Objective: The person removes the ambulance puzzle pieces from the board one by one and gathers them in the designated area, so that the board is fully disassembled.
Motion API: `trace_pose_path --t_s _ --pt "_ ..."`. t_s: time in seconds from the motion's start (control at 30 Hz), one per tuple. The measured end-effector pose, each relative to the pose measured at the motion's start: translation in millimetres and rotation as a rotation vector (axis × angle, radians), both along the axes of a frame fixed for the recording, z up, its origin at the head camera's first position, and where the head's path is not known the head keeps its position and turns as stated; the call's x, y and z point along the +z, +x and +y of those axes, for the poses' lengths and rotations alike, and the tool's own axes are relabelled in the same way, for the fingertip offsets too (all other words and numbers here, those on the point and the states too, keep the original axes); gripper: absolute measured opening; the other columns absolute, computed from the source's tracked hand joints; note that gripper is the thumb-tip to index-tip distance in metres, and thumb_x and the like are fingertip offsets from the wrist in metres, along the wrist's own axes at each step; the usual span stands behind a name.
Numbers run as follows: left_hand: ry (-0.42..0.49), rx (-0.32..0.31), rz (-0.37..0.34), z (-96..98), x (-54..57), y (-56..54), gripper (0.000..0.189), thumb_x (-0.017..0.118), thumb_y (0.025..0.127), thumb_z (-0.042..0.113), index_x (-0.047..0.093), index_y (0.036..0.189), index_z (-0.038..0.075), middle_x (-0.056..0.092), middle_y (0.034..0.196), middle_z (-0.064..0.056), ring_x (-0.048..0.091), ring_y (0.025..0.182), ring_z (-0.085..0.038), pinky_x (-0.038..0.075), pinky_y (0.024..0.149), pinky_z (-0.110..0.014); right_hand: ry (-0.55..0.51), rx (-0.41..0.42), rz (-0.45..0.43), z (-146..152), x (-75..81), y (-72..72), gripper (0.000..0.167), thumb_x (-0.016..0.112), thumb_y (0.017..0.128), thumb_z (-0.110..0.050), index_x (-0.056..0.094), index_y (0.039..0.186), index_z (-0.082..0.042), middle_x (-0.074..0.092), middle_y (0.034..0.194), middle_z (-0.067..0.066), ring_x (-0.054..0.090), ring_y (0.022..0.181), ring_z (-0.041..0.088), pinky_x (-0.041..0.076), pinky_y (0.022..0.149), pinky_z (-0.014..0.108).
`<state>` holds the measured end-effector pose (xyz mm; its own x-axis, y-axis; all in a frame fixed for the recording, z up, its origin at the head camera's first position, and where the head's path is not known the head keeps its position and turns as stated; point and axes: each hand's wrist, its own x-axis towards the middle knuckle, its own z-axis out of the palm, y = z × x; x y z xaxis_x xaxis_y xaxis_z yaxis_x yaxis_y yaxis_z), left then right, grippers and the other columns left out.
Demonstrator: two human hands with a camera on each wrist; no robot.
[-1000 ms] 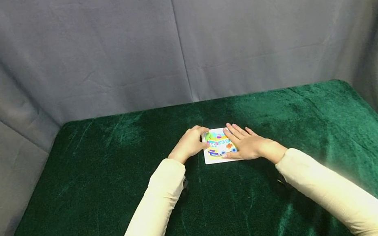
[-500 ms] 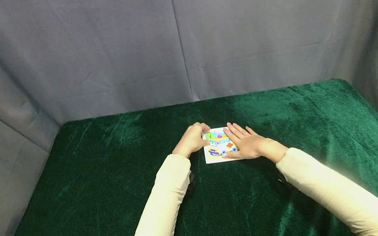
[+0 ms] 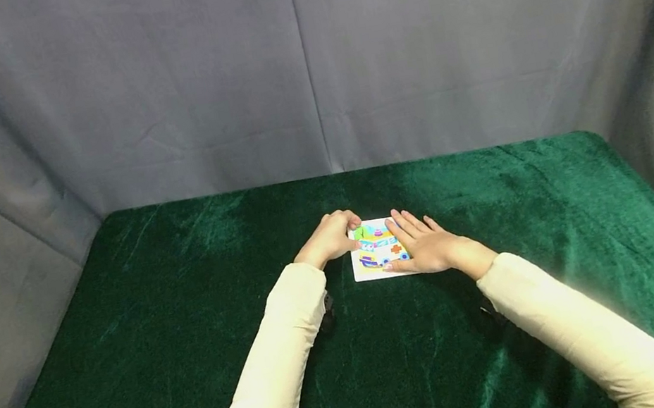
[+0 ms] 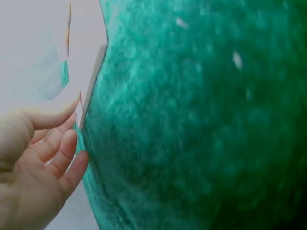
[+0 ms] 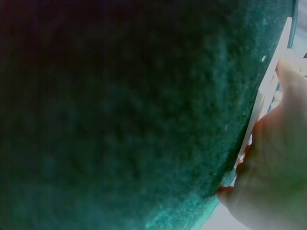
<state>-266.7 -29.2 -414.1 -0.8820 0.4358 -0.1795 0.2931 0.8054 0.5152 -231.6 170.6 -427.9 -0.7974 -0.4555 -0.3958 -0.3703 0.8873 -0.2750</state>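
A square puzzle board [image 3: 372, 275] with a white border and a bright ambulance picture lies on the green cloth between both hands. My left hand [image 3: 330, 238] holds its left side, the thumb over the border and the other fingers round the far-left corner. In the left wrist view, thumb and fingers of the left hand [image 4: 36, 163] meet at a corner of the thick pale board [image 4: 87, 52]. My right hand [image 3: 429, 250] rests flat across the picture's right part, fingers straight and spread, hiding that side. The right wrist view shows the right hand [image 5: 278, 153] along the board's edge [image 5: 265, 93].
Dark green velvety cloth [image 3: 153, 360] covers the table. Grey curtains [image 3: 186, 83] hang behind the table's far edge and at both sides. Pale sleeves [image 3: 276, 369] reach in from the near edge, with dark wrist devices under the cuffs.
My left hand has moved slightly away from me and right along the board's left side, uncovering more of its near-left part. The right hand stays flat on the board.
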Motion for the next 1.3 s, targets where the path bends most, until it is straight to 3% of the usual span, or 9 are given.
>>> trace_pose_path --t_s 0.53,0.8,1.1,1.3 --pt "-0.057 -0.006 -0.024 -1.5 7.3 -1.7 0.034 0.071 0.085 0.012 0.063 0.117 0.004 0.059 0.118 -0.011 0.053 0.11 -0.024 0.045 0.098 -0.037 -0.002 -0.004 0.01 0.8 1.4 -0.1 0.088 0.045 0.095 -0.053 -0.001 0.153 -0.005 -0.009 0.161 0.015 -0.007 0.149 0.032 0.001 0.118 0.057" --pt "-0.043 -0.005 -0.024 -2.5 2.0 1.2 0.036 0.069 0.087 0.014 0.06 0.121 0.004 0.055 0.123 -0.012 0.049 0.116 -0.026 0.043 0.101 -0.039 -0.004 -0.005 0.012 1.3 -0.4 1.1 0.088 0.045 0.095 -0.053 0.0 0.153 -0.005 -0.009 0.161 0.016 -0.007 0.149 0.033 0.001 0.118 0.058" --pt "-0.157 -0.025 0.021 1.1 1.9 1.5 0.043 0.067 0.089 0.022 0.057 0.128 0.009 0.055 0.124 -0.009 0.049 0.112 -0.024 0.045 0.097 -0.04 -0.014 -0.003 0.013 3.4 -2.1 1.8 0.088 0.045 0.095 -0.054 0.0 0.153 -0.005 -0.009 0.161 0.016 -0.008 0.149 0.033 0.001 0.118 0.058" --pt "-0.181 -0.032 0.016 1.5 5.6 0.6 0.044 0.069 0.087 0.027 0.059 0.126 0.01 0.056 0.123 -0.007 0.05 0.113 -0.023 0.045 0.098 -0.04 -0.032 -0.005 0.008 3.2 -2.4 1.4 0.089 0.045 0.095 -0.054 0.0 0.153 -0.005 -0.01 0.161 0.016 -0.009 0.149 0.033 0.0 0.118 0.059"
